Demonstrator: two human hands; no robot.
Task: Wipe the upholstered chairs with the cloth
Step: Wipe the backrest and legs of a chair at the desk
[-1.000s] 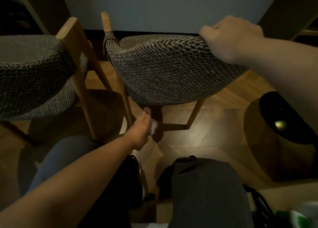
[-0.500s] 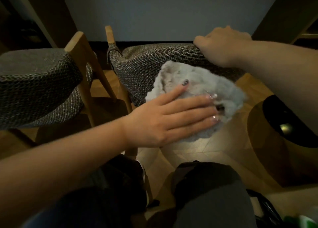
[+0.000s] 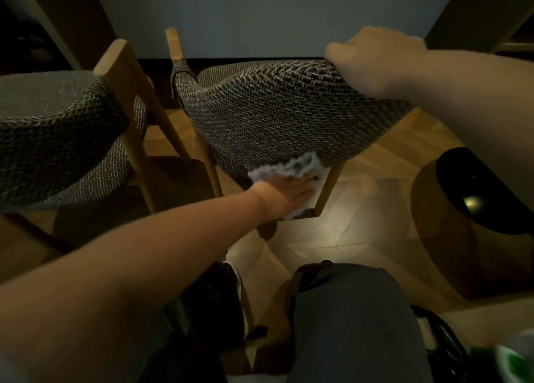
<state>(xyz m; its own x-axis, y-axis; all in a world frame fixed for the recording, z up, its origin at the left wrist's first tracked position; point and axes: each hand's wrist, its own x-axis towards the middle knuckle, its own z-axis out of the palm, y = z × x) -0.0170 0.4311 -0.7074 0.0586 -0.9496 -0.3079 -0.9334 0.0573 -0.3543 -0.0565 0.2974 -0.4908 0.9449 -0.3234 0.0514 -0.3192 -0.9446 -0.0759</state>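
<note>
We look down in dim light, and much is hard to read. Our left hand (image 3: pixel 284 192) lies flat on the pale, fluffy cloth (image 3: pixel 291 168), fingers fairly straight, pressing it against the bottom edge of the chair back (image 3: pixel 277 114) in front of us; part of the cloth is hidden under the palm, and a tuft shows below the hand beside the wooden leg (image 3: pixel 329 189). Our right hand (image 3: pixel 375 53) grips the top edge of that same chair back at its right end, fingers curled over the far side, where we cannot see them.

The chair back is a curved shell covered in coarse woven fabric, dark with light flecks in a herringbone-like pattern, and its pale wood post (image 3: pixel 173 43) rises at the left end. A second chair (image 3: pixel 55 128) with the same fabric and a slanted wooden frame stands just to the left, cut off by the picture's edge.

The floor (image 3: pixel 318 238) is wood laid in angled planks, brightest under the chair. At the right stands a round wooden bin (image 3: pixel 450 238) with a black inside, partly hidden by our right forearm. Our grey trousers (image 3: pixel 355 325) fill the bottom; something green and white (image 3: pixel 514 362) in the bottom right corner is too blurred to name.
</note>
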